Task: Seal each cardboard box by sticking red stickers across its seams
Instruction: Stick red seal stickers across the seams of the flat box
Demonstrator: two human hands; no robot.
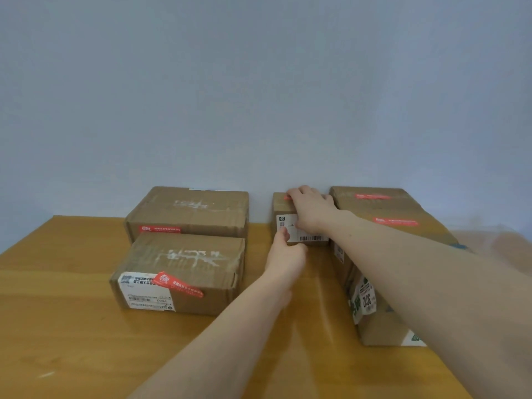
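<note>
Small box (283, 210), between larger boxes (383, 210), gripped by left hand (285, 254); right hand's (312, 210) fingers press sticker (286, 197).

The small box (283, 210) under the right hand (312, 211) is brown cardboard, dull and a bit rough. A white paper label (309, 236) on its front looks smooth, just beside the left hand (283, 251). A red sticker (287, 197) at the right hand's fingertips looks slick. Under both arms, the table (57, 326) is yellow-brown wood, smooth and a little shiny. Left of the left hand, the near box (184, 272) is wrinkled, scuffed cardboard with a shiny red sticker (178, 285). The wall (259, 82) beyond the hands is flat, dull paint.
</note>
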